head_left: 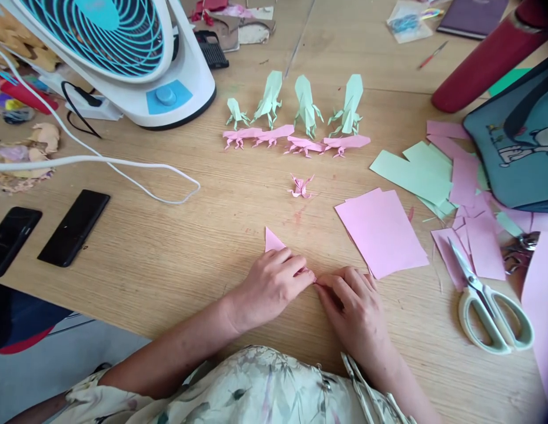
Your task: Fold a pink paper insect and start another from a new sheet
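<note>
A piece of folded pink paper [272,240] lies under my left hand [274,282], with one pointed corner showing beyond the knuckles. My left fingers are closed on it, pressed low to the table. My right hand [353,300] pinches at the paper's near right end, its fingertips meeting those of my left hand. Most of the folded piece is hidden by my fingers. Just beyond my hands sits a small pink origami figure [301,186] with thin legs. To the right of it lies a stack of pink paper squares [382,232].
Green origami figures [305,103] stand behind a row of pink ones [339,143]. Scissors [490,315] lie at right beside paper offcuts [432,171] and a blue bag [516,141]. A fan [180,94], white cable [123,163] and two phones [75,227] are left; a red bottle [481,65] is back right.
</note>
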`<state>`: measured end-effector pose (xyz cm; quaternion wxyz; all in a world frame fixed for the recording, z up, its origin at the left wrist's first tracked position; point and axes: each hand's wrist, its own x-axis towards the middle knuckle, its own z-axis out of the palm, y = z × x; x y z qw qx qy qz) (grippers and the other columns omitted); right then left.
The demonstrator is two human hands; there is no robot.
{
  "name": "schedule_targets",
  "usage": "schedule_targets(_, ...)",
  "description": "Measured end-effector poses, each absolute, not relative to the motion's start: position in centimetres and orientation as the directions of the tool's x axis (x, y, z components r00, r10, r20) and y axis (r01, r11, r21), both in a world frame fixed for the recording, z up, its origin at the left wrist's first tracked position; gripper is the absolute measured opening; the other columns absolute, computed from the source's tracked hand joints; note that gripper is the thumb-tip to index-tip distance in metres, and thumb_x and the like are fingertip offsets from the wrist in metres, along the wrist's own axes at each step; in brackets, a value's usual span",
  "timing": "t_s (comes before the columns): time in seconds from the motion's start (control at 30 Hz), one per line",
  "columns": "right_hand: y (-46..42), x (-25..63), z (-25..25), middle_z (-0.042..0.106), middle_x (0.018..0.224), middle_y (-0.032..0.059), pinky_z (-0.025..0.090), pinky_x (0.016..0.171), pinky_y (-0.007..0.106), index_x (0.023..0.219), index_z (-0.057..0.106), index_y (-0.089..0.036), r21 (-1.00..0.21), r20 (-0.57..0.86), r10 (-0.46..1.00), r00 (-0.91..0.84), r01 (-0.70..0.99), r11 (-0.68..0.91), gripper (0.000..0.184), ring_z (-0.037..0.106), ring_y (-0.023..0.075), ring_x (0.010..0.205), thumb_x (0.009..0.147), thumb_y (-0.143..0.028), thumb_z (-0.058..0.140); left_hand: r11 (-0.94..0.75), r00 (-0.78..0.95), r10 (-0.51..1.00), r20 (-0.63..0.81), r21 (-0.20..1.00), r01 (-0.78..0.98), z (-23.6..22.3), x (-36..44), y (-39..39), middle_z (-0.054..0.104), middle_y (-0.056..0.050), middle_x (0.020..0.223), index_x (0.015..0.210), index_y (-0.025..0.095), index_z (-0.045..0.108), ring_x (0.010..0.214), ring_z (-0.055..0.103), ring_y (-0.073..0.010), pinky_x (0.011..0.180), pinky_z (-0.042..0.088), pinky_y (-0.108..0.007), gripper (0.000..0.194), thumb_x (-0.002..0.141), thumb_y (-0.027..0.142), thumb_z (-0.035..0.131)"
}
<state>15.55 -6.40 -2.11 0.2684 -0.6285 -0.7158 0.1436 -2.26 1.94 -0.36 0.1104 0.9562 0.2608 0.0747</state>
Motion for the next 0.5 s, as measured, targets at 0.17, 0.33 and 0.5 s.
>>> schedule_targets(0.17, -6.81, 15.75, -2.00, 0.058, 0.079, 0.0041, 0.040, 0.072, 0.034, 0.088, 0.064, -0.020, -0.564, 0.168, 0.985, -0.048, 0.815, 0.136, 0.011, 0.054, 0.0194, 0.077, 0.095, -0.020, 0.056, -0.812, 0.843, 0.536, 0.045, 0.302, 0.500, -0.12, -2.05, 2.12, 0.061, -0.001, 0.089, 0.090, 0.020, 0.062, 0.086, 0.053, -0.0179, 0.075, 0.041, -0.031, 0.010, 0.095, 0.021, 0.054)
schedule_targets(0.33, -7.23, 16.18, -1.96, 0.058, 0.080, 0.0035, 0.041, 0.072, 0.035, 0.089, 0.062, -0.021, -0.609, 0.151, 0.988, -0.025, 0.785, 0.113, 0.007, 0.054, 0.0189, 0.075, 0.094, -0.018, 0.057, -0.800, 0.837, 0.546, 0.027, 0.312, 0.512, 0.00, -1.86, 2.24, 0.060, -0.001, 0.086, 0.085, 0.019, 0.061, 0.084, 0.052, -0.0180, 0.073, 0.040, -0.032, 0.014, 0.095, 0.021, 0.053)
schedule_targets(0.5, -6.67, 16.22, -1.64, 0.058, 0.080, 0.0023, 0.042, 0.069, 0.032, 0.087, 0.059, -0.022, -0.698, 0.094, 0.993, 0.066, 0.716, 0.018, 0.011, 0.054, 0.0179, 0.074, 0.093, -0.014, 0.053, -0.799, 0.840, 0.543, 0.027, 0.327, 0.506, 0.09, -1.66, 2.50, 0.060, -0.001, 0.084, 0.083, 0.019, 0.061, 0.082, 0.051, -0.0181, 0.072, 0.040, -0.032, 0.020, 0.098, 0.025, 0.049)
